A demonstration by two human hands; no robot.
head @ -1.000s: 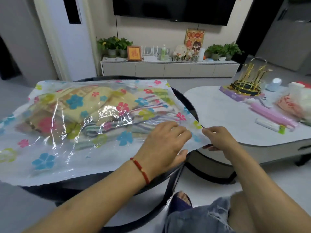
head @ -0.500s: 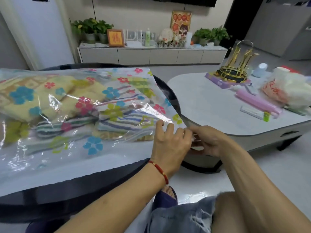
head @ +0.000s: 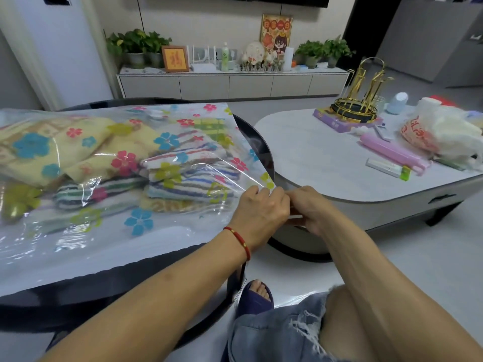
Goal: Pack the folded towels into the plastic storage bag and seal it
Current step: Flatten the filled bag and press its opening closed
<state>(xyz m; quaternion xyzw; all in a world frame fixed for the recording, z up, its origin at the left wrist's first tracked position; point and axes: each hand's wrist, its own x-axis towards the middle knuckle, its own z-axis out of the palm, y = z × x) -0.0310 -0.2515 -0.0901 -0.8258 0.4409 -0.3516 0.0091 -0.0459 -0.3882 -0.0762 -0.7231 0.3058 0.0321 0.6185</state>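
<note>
A clear plastic storage bag point(head: 86, 239) printed with coloured flowers lies across a round black table point(head: 146, 278). Inside it are folded towels: yellow ones point(head: 60, 150) at the left and striped ones point(head: 188, 178) at the right. My left hand point(head: 257, 214), with a red bracelet on the wrist, pinches the bag's right edge at its near corner. Right beside it, my right hand point(head: 309, 209) pinches the same edge, fingers curled, touching the left hand. The strip of edge between the fingers is mostly hidden.
To the right stands a white oval table point(head: 313, 158) holding a gold rack point(head: 359, 100), a purple box, a pink tube point(head: 392, 152), a small white box and a white plastic bag point(head: 449, 131). My knee and sandalled foot are below the hands. A low cabinet lines the far wall.
My hands have come together at the bag's right edge; a second ago the left lay flat on the bag, apart from the right. The view shifted right and down.
</note>
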